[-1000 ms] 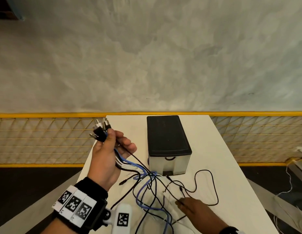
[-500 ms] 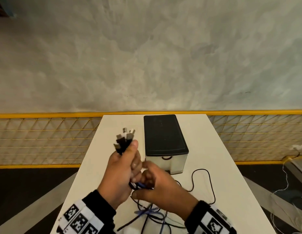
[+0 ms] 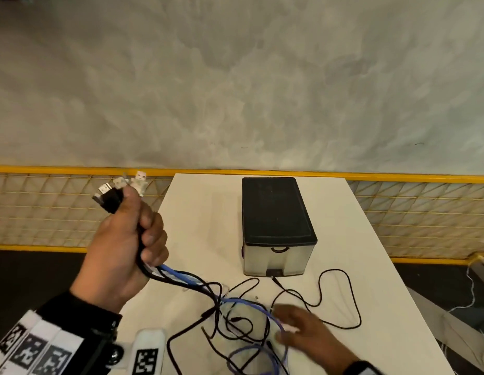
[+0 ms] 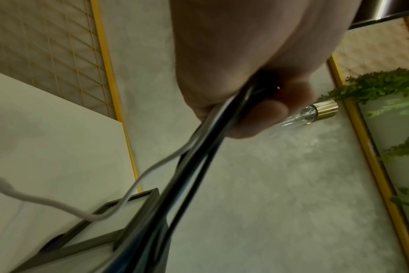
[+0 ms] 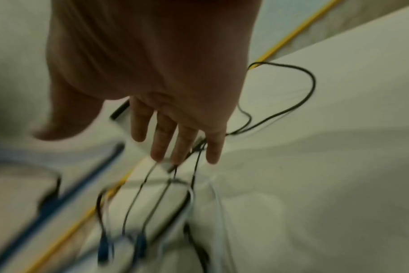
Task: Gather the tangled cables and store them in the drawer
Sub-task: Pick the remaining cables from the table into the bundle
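Off the tabletop's left edge, left hand (image 3: 119,250) is raised, fist clamped round a bundle of cables (image 3: 181,277); plug ends (image 3: 119,192) stick out above the thumb, black and white connectors. Cables trail down from the fist to a tangle (image 3: 243,320) of black, blue and white strands on the tabletop (image 3: 203,226) near its front edge. Right hand (image 3: 305,331) is low over that tangle, fingers (image 5: 161,140) straight and spread, tips at the thin black strands, gripping nothing. Drawer unit (image 3: 276,226) with black top sits mid-table toward the far edge, drawer front closed; contents can't be seen. One black loop (image 3: 341,299) lies toward the right edge, just in front of the unit.
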